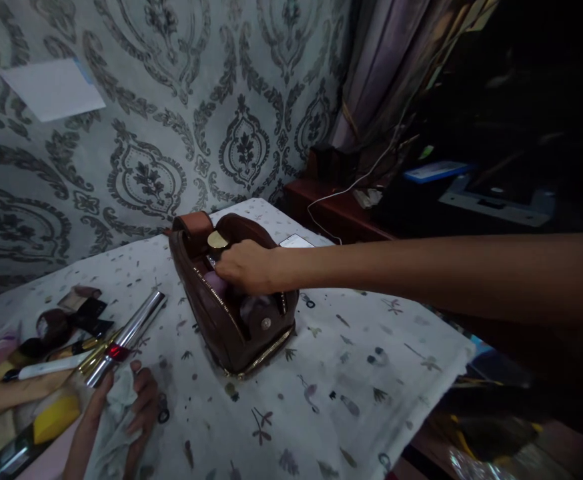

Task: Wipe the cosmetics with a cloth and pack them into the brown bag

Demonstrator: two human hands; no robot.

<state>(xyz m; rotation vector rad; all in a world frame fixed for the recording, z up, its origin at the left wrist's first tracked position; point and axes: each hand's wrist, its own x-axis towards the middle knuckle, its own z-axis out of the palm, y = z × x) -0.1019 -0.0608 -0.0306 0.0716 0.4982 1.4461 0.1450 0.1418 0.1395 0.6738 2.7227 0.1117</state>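
Cloth (116, 417) bunched in the grip of the left hand (142, 403) at eight o'clock could knock the silver tube (141, 320) rolling, while the right hand (249, 265), its grip impossible to tell inside the near-central bag (214, 323), might snag the zipper (274, 347).

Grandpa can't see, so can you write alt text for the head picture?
A person's right hand reaches into an open brown bag on a patterned tablecloth. The left hand holds a crumpled pale cloth or tissue, near a silver tube.
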